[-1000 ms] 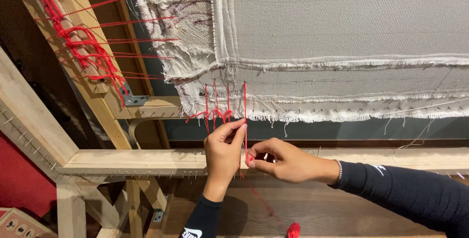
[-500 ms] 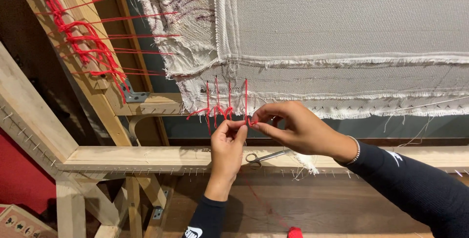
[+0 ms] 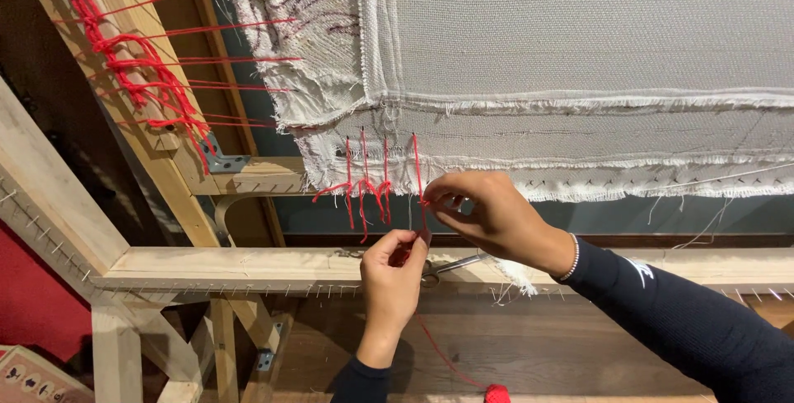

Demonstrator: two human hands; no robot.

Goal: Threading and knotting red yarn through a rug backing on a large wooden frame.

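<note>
This looks like a textile or rug-making workshop. A large frame of bare wooden beams [image 3: 248, 264] fills the view, its edges studded with rows of small nails. A coarse off-white cloth [image 3: 579, 47] with frayed edges is stretched across it, laced to the timber by red yarn [image 3: 149, 80]. Metal brackets [image 3: 222, 160] join the beams above a wooden floor [image 3: 538, 353].

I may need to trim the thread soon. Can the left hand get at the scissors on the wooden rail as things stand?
Probably yes. The scissors lie on the wooden rail just right of the left hand, with nothing between them. But that hand is pinching the red thread, so it would likely have to let go first.
</note>
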